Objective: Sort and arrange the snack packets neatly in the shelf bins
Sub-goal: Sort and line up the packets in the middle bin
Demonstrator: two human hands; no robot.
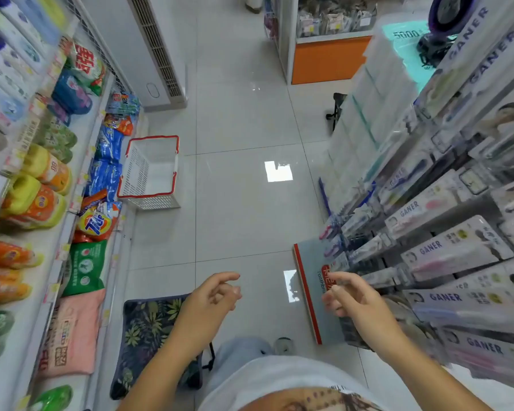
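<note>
A shop aisle, sorting apparently not yet begun: our left hand [217,292] and right hand [347,298] hover above the floor, fingers loosely curled, holding nothing. We can identify no snack packets in view. The white basket [137,173] beside the detergent bags [107,173] shows nothing inside.

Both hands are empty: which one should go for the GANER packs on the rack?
Right, probably. The right hand sits just beside the GANER packs, fingers loosely open; the left hand is out over the aisle floor, farther from them.
</note>
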